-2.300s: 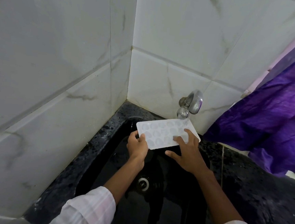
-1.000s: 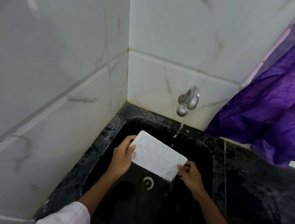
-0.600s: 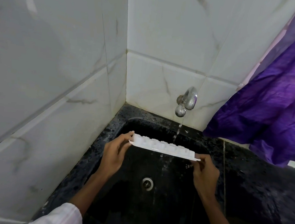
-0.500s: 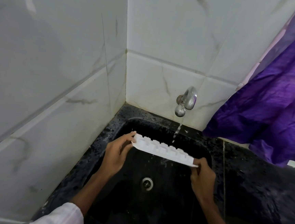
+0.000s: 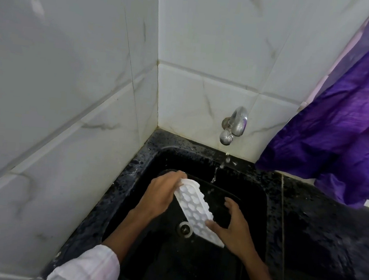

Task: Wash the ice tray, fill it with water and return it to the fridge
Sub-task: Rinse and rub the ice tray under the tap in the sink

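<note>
tray swung down into the sink, rinse under way

since half a second ago the ice tray [image 5: 196, 210] has turned on end and dropped low over the sink [image 5: 268, 214]. left hand [image 5: 160, 196] clamps its far end; right hand [image 5: 232, 230] lies spread against the near end. likely still washing; next it needs levelling under the tap [image 5: 233, 126] to fill. whether the cells hold water is unclear, fridge unseen

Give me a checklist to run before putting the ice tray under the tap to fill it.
1. Left hand grips ice tray at its far end: ok.
2. Right hand grip: not ok, fingers spread, only touching the near end.
3. Tray level: not ok, steeply tilted.
4. Tray under the stream: not ok, it sits left of it.
5. Tap running: ok, thin stream.
6. Tray clean: cannot tell.
</note>
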